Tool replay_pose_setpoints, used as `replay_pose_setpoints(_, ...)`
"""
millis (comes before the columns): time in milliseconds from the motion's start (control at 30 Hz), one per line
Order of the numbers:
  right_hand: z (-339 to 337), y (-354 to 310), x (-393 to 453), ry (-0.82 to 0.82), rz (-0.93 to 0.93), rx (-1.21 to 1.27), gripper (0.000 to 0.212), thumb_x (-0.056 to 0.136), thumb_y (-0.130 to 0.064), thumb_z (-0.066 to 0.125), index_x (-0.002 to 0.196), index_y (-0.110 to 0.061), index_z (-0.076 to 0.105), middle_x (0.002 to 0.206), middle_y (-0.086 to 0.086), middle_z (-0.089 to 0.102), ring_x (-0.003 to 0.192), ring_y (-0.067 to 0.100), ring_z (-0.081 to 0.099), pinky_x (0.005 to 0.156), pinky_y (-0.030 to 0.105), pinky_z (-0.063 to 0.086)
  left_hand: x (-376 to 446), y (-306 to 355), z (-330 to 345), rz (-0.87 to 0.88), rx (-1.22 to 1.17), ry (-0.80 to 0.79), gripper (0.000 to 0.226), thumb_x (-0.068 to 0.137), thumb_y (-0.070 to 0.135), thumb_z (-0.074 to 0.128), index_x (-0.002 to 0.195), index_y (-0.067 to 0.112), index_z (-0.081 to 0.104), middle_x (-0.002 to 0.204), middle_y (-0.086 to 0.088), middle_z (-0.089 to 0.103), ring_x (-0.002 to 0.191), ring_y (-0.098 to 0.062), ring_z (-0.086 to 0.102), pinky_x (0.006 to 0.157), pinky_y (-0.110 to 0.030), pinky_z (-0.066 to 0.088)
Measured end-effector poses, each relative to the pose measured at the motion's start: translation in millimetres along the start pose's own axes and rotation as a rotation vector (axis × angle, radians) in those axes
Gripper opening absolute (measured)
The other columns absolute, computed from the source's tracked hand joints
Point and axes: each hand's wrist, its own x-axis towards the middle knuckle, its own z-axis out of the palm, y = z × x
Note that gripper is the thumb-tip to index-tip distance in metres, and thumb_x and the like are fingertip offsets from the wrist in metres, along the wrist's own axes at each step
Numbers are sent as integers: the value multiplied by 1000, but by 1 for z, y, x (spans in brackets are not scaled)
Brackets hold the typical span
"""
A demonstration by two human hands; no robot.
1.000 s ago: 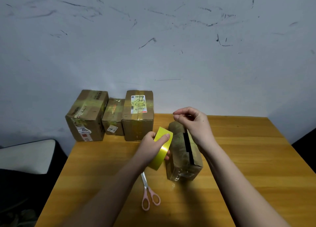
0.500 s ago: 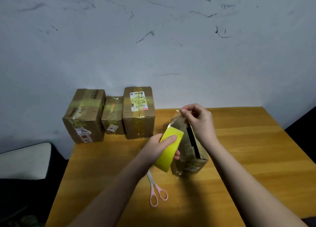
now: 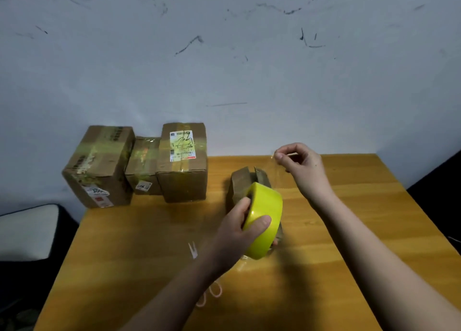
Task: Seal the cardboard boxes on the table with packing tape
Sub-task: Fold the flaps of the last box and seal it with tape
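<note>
the left hand (image 3: 239,227) grips the yellow tape roll (image 3: 264,227) just over the small box (image 3: 245,181) mid-worktop (image 3: 349,231). right hand (image 3: 299,161) fingers pinch the free end, well apart. the film looks thin, clingy, prone to twisting; best held taut by its corners.
</note>
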Motion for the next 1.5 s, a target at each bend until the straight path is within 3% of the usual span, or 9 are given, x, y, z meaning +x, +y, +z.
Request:
replay_pose_setpoints(167, -25, 15, 32, -34, -23, 43, 19, 86, -5, 68, 77, -21, 64, 78, -7, 65, 69, 2, 54, 66, 13, 42, 33, -1, 36, -10, 77, 222, 35, 73, 56, 64, 98, 32, 55, 85, -17, 61, 69, -29, 64, 60, -48, 55)
replay_pose_setpoints(333, -39, -1, 60, -135, -358, -157, 11, 84, -12, 71, 78, -21, 67, 84, -7, 65, 75, 3, 58, 67, 14, 41, 68, 18, 52, -61, 96, 420, 19, 95, 30, 53, 107, 15, 54, 74, -11, 66, 54, -16, 65, 52, -29, 53)
replay_pose_setpoints(433, -40, -2, 68, -142, -440, -167, 10, 84, -14, 70, 79, -22, 66, 83, -10, 63, 76, 5, 58, 68, 14, 40, 79, 28, 51, -103, 108, 462, 35, 94, 39, 54, 118, 14, 52, 85, -14, 67, 66, -21, 68, 65, -36, 58)
replay_pose_setpoints(500, -42, 2, 76, -128, -423, -127, 9, 84, -13, 70, 80, -20, 67, 83, -8, 64, 75, 4, 58, 67, 13, 41, 81, 32, 51, -130, 157, 448, 43, 94, 42, 54, 125, 13, 50, 93, -13, 66, 71, -17, 68, 67, -35, 57)
replay_pose_setpoints(667, -42, 13, 95, -210, -71, 78, 12, 87, -5, 67, 81, -15, 66, 76, -2, 66, 65, 4, 59, 63, 23, 51, 82, 27, 53, -79, 391, 461, 42, 92, 44, 56, 123, 16, 51, 97, 1, 61, 73, -2, 63, 55, -14, 44)
replay_pose_setpoints(833, -49, -10, 94, -90, -348, 21, 7, 87, -10, 69, 83, -16, 67, 85, 2, 66, 72, 9, 60, 68, 19, 49, 86, 20, 37, -325, 63, 539, 35, 97, 37, 49, 112, 7, 57, 71, -7, 69, 56, -16, 65, 59, -29, 52)
replay_pose_setpoints(1000, -41, -32, 81, -67, -590, -91, 7, 87, -12, 67, 83, -17, 67, 85, -3, 64, 76, 8, 59, 66, 17, 44, 90, 24, 37, -418, -208, 502, 45, 97, 39, 46, 115, -1, 58, 66, -10, 68, 54, -20, 65, 62, -29, 51)
replay_pose_setpoints(1167, -25, 14, 104, -205, -91, 125, 18, 89, -6, 65, 80, -22, 61, 77, -5, 62, 74, 14, 58, 64, 20, 48, 65, 28, 55, -436, -307, 424, 43, 94, 38, 50, 109, -2, 58, 68, -15, 67, 54, -23, 64, 58, -30, 51)
replay_pose_setpoints(1500, 26, 116, 86, -450, 328, 129, 7, 94, -10, 60, 90, -16, 59, 76, -1, 59, 64, 5, 57, 56, 15, 46, 71, 4, 46, -516, -279, 456, 36, 97, 34, 47, 108, 1, 58, 69, -14, 68, 60, -25, 66, 60, -30, 50)
